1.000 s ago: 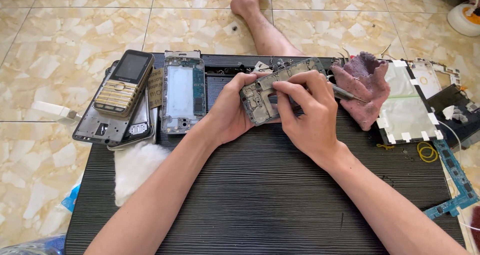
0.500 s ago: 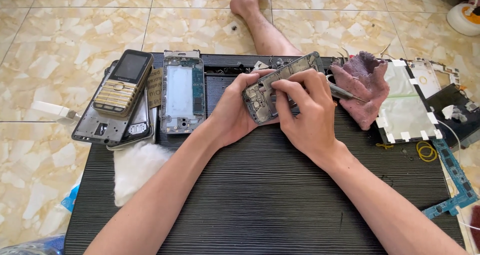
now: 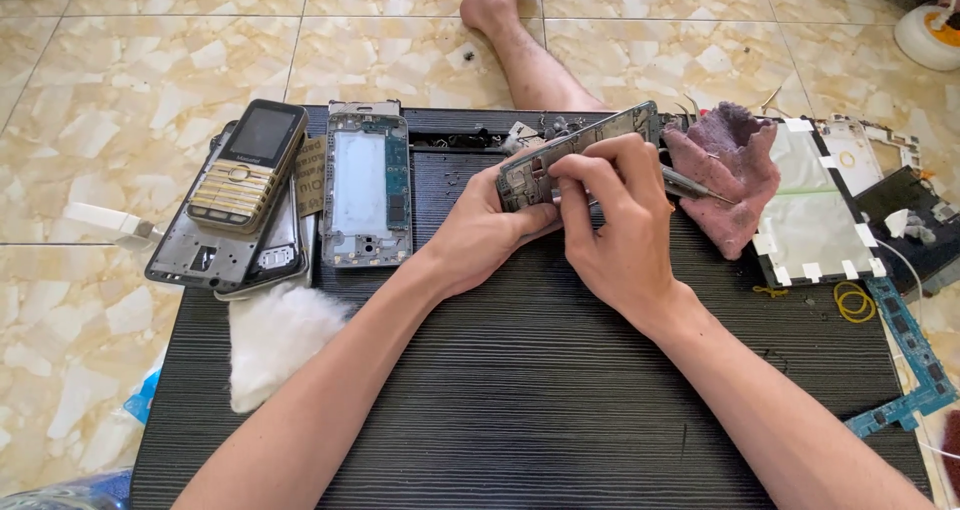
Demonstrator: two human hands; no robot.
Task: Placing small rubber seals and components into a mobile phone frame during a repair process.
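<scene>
Right hand (image 3: 625, 232): fingers closed in a pinch around a thin metal-tipped tool (image 3: 690, 186), its shaft running out to the right over a crumpled mauve cloth (image 3: 725, 170). Left hand (image 3: 490, 232): thumb and fingers clamp a stripped grey phone frame with exposed circuitry (image 3: 570, 150), tilted on edge above the black ribbed work mat (image 3: 520, 390). Judged step: working on a small fitting inside the frame. Next move calls for a steady frame and fine tip control. Further left on the mat, untouched: a bare silver phone chassis (image 3: 365, 185) and a gold-keyed bar phone (image 3: 245, 165).
</scene>
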